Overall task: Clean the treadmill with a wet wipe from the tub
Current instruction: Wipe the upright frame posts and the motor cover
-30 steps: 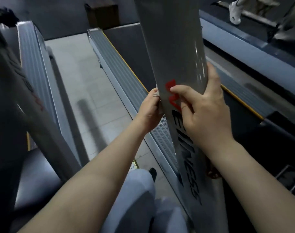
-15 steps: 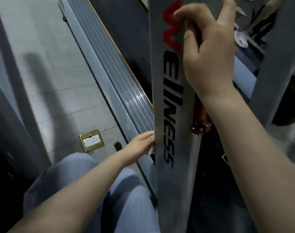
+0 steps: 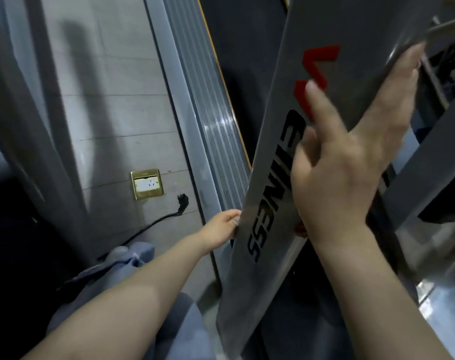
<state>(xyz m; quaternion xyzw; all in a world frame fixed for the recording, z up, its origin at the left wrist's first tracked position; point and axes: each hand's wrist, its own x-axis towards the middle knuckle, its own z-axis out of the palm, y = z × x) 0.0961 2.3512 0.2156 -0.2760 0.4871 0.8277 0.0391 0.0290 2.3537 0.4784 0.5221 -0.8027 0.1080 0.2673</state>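
Right hand [image 3: 351, 162] open on upright [image 3: 278, 157]

Dim, cool indoor light fills the view, with the left edge sinking into near black. A soft sheen runs down the ribbed side rail [image 3: 216, 131], and a brighter glare patch sits on the metal at lower right. Long blurred shadows fall across the tiled floor [image 3: 112, 100]. The right hand [image 3: 351, 162] smears with motion blur, fingertips ghosted; the left hand [image 3: 221, 227] reads sharper. Straight edges of the silver upright [image 3: 268, 198] bow and lean, the wide-angle lens stretching everything toward the corners.
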